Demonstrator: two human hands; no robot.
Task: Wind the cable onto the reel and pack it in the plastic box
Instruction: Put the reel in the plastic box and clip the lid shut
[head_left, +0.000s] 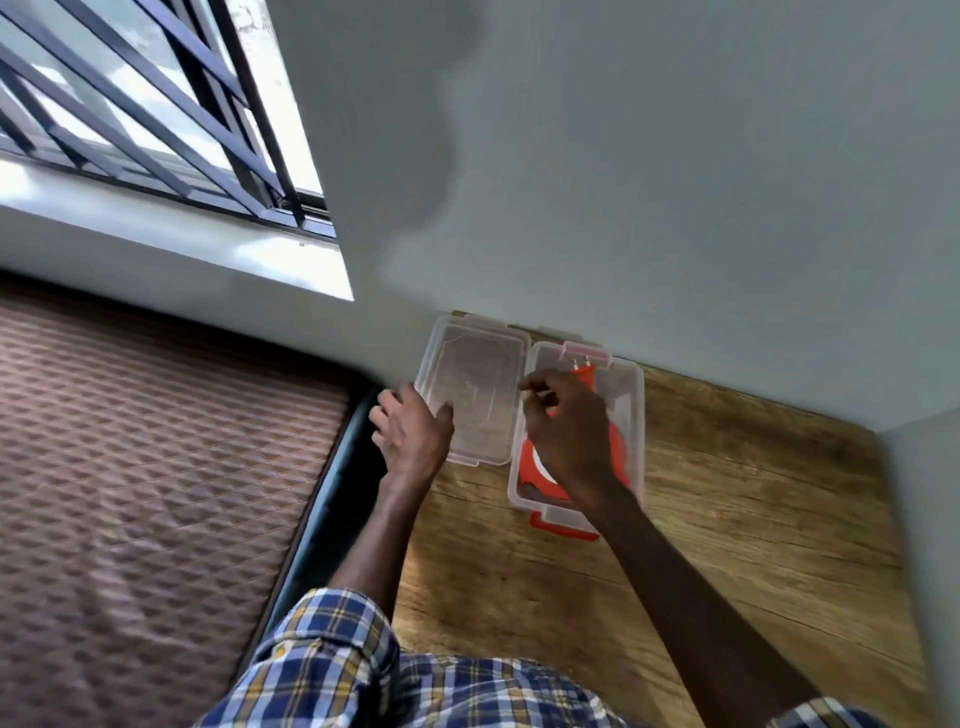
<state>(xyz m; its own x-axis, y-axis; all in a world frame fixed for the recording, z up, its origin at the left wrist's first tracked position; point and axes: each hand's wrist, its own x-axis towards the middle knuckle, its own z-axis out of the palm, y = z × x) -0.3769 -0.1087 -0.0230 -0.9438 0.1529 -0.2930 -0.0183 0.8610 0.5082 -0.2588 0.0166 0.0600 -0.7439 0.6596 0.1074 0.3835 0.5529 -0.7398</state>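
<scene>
Clear lid (470, 395) looks light, flexy; left hand (410, 431) pinches its edge, right hand (566, 431) loosely curled, empty, over reel (524, 462) in box (636, 415)

Pale grey wall (675, 156) behind a wooden surface (753, 493). Barred window (130, 104) at left, daylight coming in over a white sill (182, 244). Brown quilted mattress (145, 467) beside the surface.

Left hand (410, 428) grips clear lid (470, 387) edge; right hand (563, 428) over orange reel (532, 462) inside plastic box (635, 415) on wooden table (753, 493), against wall.
</scene>
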